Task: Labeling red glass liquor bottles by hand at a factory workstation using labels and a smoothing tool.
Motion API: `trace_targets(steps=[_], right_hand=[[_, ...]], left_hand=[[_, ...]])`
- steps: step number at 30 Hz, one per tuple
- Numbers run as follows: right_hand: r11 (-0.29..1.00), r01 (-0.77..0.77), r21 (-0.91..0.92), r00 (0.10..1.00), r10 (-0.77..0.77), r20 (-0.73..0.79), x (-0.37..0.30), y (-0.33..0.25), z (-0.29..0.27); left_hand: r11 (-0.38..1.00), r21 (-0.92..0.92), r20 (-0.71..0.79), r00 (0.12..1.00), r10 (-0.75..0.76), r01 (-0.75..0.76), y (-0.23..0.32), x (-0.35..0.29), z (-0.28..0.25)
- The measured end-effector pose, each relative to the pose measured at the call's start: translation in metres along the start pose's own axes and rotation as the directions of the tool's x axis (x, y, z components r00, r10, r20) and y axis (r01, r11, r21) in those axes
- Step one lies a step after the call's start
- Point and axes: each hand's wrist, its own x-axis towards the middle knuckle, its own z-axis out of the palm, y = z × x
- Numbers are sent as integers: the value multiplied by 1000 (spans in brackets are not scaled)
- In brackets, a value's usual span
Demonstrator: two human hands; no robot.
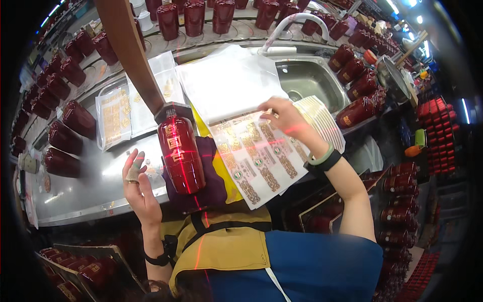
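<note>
A dark red glossy bottle (188, 173) with gold characters lies on a purple cloth (215, 173) in front of me, its end at a brown upright post (128, 50). To its left my left hand (140, 194) is held up, fingers apart, with a wrapping on one finger and nothing in it. A white sheet of gold decals (259, 176) lies right of the bottle. Over the sheet's far part is my right hand (289, 118), fingers curled and thumb close to the fingertips. Whatever they pinch is too small to make out.
Blank white sheets (234, 80) lie beyond the decals, beside a sink (312, 78) with a white curved faucet (292, 20). More decal sheets (115, 118) lie to the left. Red bottles (63, 138) stand around the worktop, and more fill crates (397, 211) below.
</note>
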Motion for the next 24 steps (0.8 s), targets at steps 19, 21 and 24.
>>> trace_targets(steps=[19,21,24], right_hand=[[493,94,-865,917,-381,-117,266,-9,-20],[514,84,-854,929,-350,-120,291,2,-7],[548,63,-834,933,-329,-146,312,30,22]], left_hand=[[999,7,-15,999,-48,48,-15,13,1],[998,13,-31,997,-64,64,-17,15,-4],[996,49,-53,996,-73,75,-21,19,-9]])
